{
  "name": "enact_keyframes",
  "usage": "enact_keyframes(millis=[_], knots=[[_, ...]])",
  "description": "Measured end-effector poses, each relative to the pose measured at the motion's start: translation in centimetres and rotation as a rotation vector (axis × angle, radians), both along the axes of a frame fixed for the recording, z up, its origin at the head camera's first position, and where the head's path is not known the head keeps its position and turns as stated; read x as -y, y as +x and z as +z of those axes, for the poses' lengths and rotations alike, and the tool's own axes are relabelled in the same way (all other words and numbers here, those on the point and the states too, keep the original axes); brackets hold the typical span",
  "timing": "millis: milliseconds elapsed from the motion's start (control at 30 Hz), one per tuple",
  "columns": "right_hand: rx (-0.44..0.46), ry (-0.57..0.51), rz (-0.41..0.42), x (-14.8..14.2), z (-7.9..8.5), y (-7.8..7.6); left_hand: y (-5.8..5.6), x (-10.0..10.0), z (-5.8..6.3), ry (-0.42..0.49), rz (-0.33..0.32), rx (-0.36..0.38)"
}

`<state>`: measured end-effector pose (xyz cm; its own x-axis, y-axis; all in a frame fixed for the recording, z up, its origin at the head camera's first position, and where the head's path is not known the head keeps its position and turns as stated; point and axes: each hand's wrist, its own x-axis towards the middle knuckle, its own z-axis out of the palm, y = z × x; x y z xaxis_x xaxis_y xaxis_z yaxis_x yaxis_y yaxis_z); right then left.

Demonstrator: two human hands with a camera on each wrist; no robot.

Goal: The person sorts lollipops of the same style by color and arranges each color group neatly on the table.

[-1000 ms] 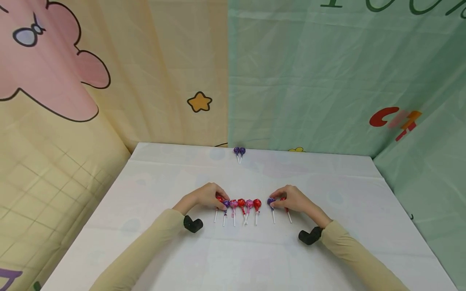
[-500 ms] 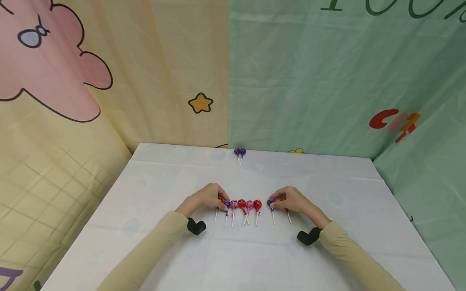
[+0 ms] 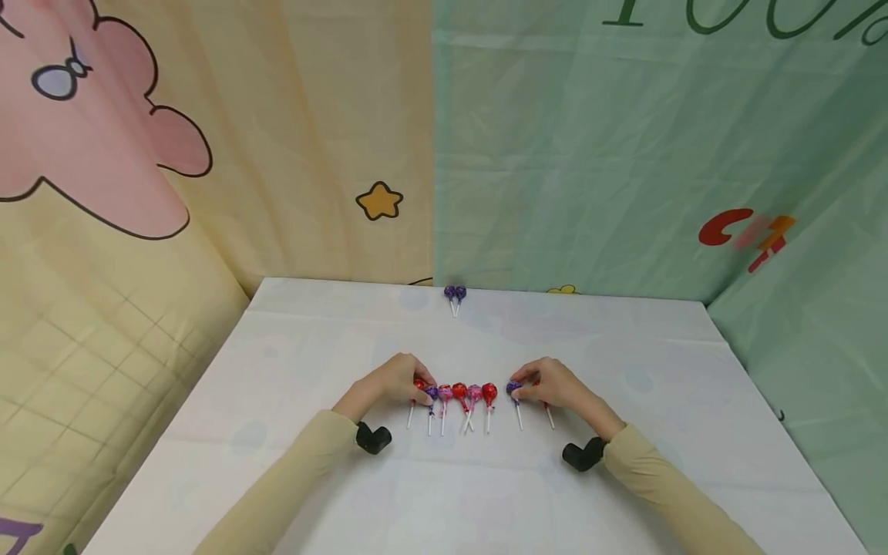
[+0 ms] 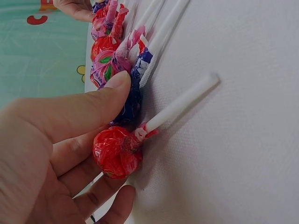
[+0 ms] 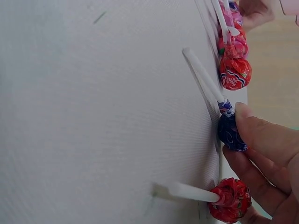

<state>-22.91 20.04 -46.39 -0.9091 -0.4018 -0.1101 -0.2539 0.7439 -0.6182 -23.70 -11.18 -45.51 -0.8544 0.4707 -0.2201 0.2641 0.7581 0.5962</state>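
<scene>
My left hand (image 3: 397,379) pinches the head of a dark purple lollipop (image 4: 130,106), its thumb on the near side. Just outside that lollipop, a red lollipop (image 4: 117,151) lies against the fingers of the same hand. Rightward along the row come a pink lollipop (image 3: 445,393), a red one, another pink one with its stick crossing its neighbour's, and a red lollipop (image 3: 489,393) at the end. Past a gap, my right hand (image 3: 553,381) holds a second dark purple lollipop (image 5: 230,131) between thumb and fingers. Another red lollipop (image 5: 230,200) sits beside its lower fingers.
Two purple lollipops (image 3: 455,293) lie side by side at the back edge of the white table (image 3: 444,493). Printed curtains (image 3: 555,154) hang behind and at the sides. A black wrist mount (image 3: 373,438) sits under each wrist, close above the tabletop.
My left wrist has shifted slightly right, and the stick of the purple lollipop in that hand has swung a little right. The right hand keeps its hold almost unmoved.
</scene>
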Motion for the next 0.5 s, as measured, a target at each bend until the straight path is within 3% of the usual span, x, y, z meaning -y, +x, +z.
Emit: enact_keyframes(millis=[200,500], knots=[[-0.003,0.003,-0.002,-0.01,0.06,0.04,-0.07,0.04,-0.19,0.015,0.009,-0.009],[0.019,-0.007,0.005,0.02,0.1,-0.03,0.3,0.4,-0.61,0.02,-0.028,-0.034]])
